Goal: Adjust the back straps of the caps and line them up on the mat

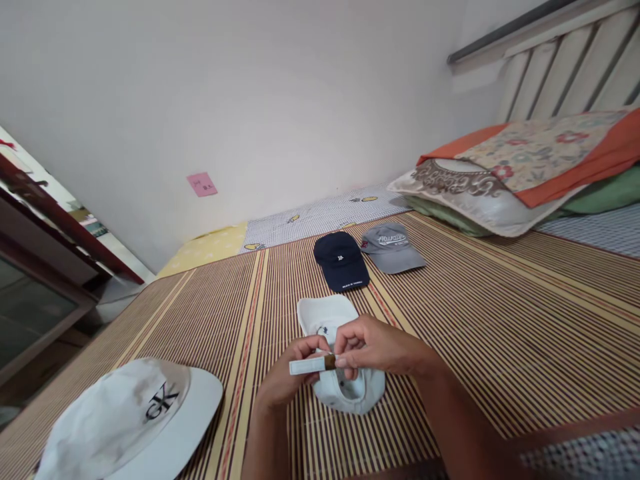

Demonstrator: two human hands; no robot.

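On the mat (480,320) there are four caps. The middle cap (333,310) lies under both hands, left hand (295,363) and right hand (377,343), with its strap (307,365) between them. The nearest cap (120,420) is at left, well apart. Behind the middle cap are two others side by side — the rear left cap (340,260) and the rear right cap (395,247). Farther right and behind lie the pillows (500,207) — the bed sheet (300,220) runs between mat and wall (280,100).

My left hand (300,363) and right hand (367,347) meet in front of me, fingers bent, forearms angling inward.
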